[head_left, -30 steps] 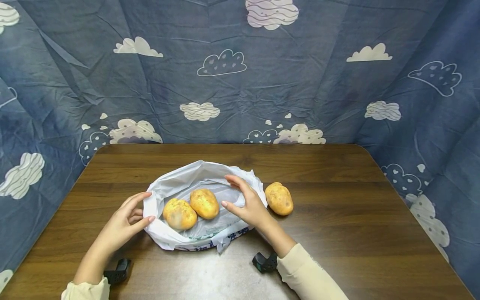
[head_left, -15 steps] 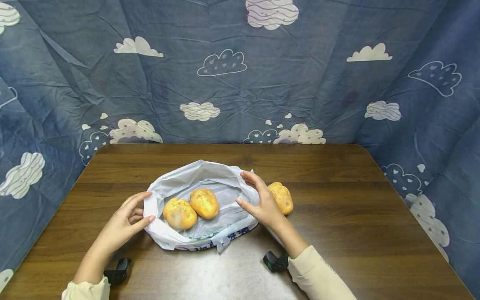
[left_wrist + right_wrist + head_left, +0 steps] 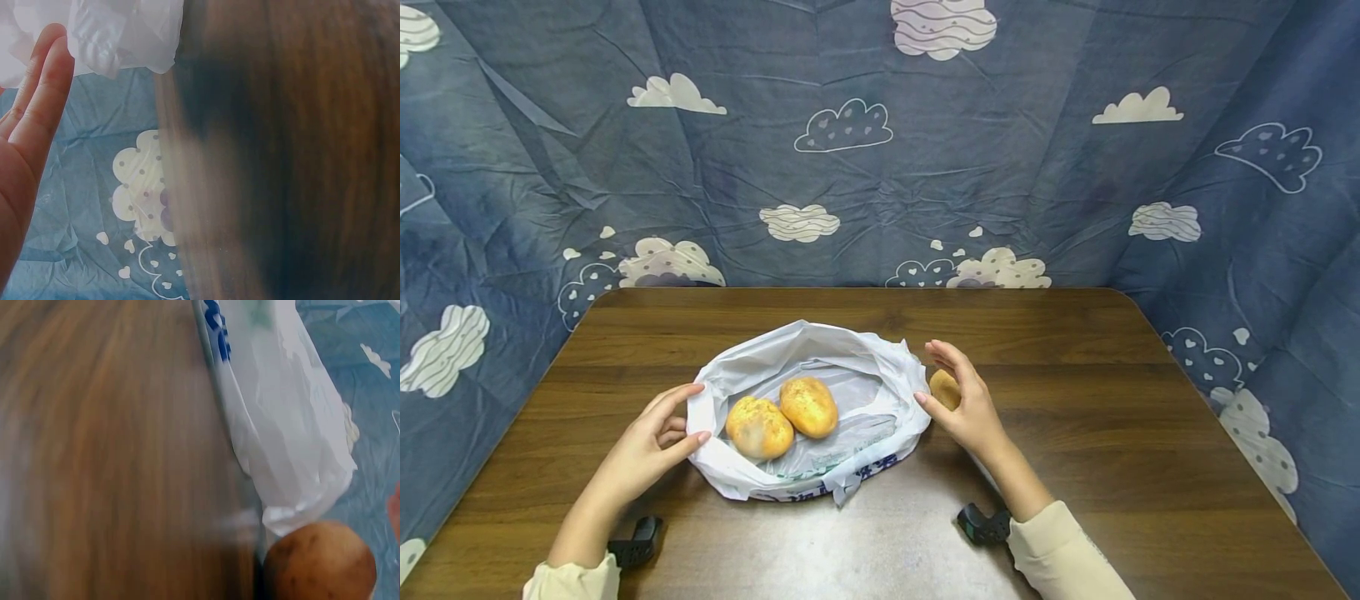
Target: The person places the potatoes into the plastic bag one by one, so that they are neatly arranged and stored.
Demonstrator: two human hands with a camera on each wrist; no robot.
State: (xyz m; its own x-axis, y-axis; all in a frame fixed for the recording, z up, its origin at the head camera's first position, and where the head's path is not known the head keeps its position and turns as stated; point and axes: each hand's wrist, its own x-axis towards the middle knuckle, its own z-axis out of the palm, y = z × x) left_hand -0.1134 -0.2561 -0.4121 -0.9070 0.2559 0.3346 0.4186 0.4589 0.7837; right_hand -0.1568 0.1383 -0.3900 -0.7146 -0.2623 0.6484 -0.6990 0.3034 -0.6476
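Observation:
A white plastic bag lies on the table with its mouth spread upward. Inside it are two potatoes, a left one and a right one, side by side. My left hand holds the bag's left rim between finger and thumb; in the left wrist view, fingers overlap the white plastic. Just outside the bag's right end, my right hand hovers with fingers spread and nothing gripped. A third potato is partly hidden behind it; the right wrist view shows this potato beside the bag's end.
The brown wooden table extends to both sides of the bag. A blue curtain with cloud prints hangs behind the table and down its sides. Black wrist devices show under the left wrist and right wrist.
My right hand has moved right, from over the bag's mouth to beyond its right end, and now partly covers the third potato. The left hand and the bagged potatoes stay put.

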